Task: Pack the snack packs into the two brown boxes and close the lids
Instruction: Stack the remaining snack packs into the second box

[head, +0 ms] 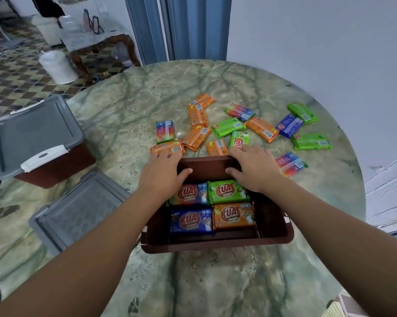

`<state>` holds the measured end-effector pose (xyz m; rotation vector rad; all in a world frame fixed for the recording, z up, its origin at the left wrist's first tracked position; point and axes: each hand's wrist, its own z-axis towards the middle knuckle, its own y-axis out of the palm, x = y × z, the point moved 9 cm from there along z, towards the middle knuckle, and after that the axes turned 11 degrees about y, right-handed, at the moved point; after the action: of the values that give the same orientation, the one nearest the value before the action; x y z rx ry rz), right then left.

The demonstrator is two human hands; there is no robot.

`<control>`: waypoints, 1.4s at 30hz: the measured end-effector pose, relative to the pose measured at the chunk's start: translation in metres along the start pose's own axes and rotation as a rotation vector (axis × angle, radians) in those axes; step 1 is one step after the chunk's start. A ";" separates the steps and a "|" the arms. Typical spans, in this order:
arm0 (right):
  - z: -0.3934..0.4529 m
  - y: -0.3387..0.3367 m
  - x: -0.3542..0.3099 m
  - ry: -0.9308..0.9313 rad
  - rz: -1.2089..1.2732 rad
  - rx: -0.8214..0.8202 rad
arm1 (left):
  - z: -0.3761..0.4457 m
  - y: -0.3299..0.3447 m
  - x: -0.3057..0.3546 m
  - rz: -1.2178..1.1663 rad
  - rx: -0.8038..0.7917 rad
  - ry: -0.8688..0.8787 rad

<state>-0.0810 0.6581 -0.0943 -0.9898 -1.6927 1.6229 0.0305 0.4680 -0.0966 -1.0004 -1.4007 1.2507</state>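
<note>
Open brown box (217, 242) at bench near edge, four packs inside. My left hand (162, 171) and right hand (253, 168) curl over its far rim. Loose snack packs (261, 129) beyond: light, crinkly, slippery; pinch across the short sides.

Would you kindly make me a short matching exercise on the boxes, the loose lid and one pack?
Things:
1. open brown box
2. second brown box
3. loose grey lid
4. green pack

States:
A. lid on, at the table's left edge
B. lies flat on the table
C. both hands on its far rim
D. inside the open box

Pairs: 1-C, 2-A, 3-B, 4-D
</note>
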 end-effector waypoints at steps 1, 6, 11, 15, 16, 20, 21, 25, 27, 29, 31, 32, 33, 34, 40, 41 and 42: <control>0.001 -0.001 0.000 0.020 0.014 -0.021 | 0.001 -0.001 0.000 -0.004 -0.006 0.006; 0.021 -0.010 -0.003 0.138 0.263 -0.120 | 0.019 -0.013 -0.002 -0.306 -0.010 -0.083; 0.070 -0.001 -0.012 0.210 0.327 -0.257 | 0.063 -0.009 -0.024 -0.393 -0.092 -0.134; 0.099 0.021 -0.022 0.243 0.240 -0.381 | 0.093 0.009 -0.050 -0.261 -0.193 -0.112; 0.105 0.029 -0.023 0.254 0.210 -0.416 | 0.098 0.016 -0.055 -0.217 -0.241 -0.094; 0.128 0.056 -0.026 0.285 0.039 -0.497 | 0.109 0.051 -0.068 0.028 -0.432 -0.036; 0.132 0.061 -0.026 0.295 0.000 -0.497 | 0.111 0.058 -0.071 0.056 -0.446 -0.037; 0.137 0.067 -0.025 0.353 -0.024 -0.402 | 0.116 0.070 -0.072 0.092 -0.436 -0.032; 0.137 0.069 -0.024 0.380 -0.002 -0.387 | 0.118 0.071 -0.074 0.105 -0.438 -0.034; 0.138 0.070 -0.025 0.379 0.019 -0.382 | 0.120 0.072 -0.076 0.096 -0.439 -0.042; 0.138 0.068 -0.024 0.391 0.047 -0.374 | 0.124 0.071 -0.077 0.098 -0.424 -0.042; 0.138 0.065 -0.024 0.386 0.056 -0.360 | 0.125 0.071 -0.077 0.097 -0.419 -0.042; 0.138 0.062 -0.023 0.381 0.056 -0.347 | 0.124 0.071 -0.076 0.097 -0.420 -0.041; 0.139 0.060 -0.024 0.371 0.058 -0.336 | 0.124 0.071 -0.076 0.102 -0.427 -0.037; 0.134 0.041 -0.026 0.358 0.180 -0.216 | 0.118 0.073 -0.072 -0.115 -0.386 -0.027; 0.132 0.034 -0.025 0.359 0.239 -0.179 | 0.117 0.069 -0.072 -0.208 -0.333 -0.042; 0.130 0.026 -0.024 0.355 0.302 -0.142 | 0.115 0.062 -0.073 -0.289 -0.274 -0.060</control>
<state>-0.1720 0.5651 -0.1296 -1.5657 -1.4820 1.4087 -0.0704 0.3834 -0.1677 -0.9065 -1.7286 0.8992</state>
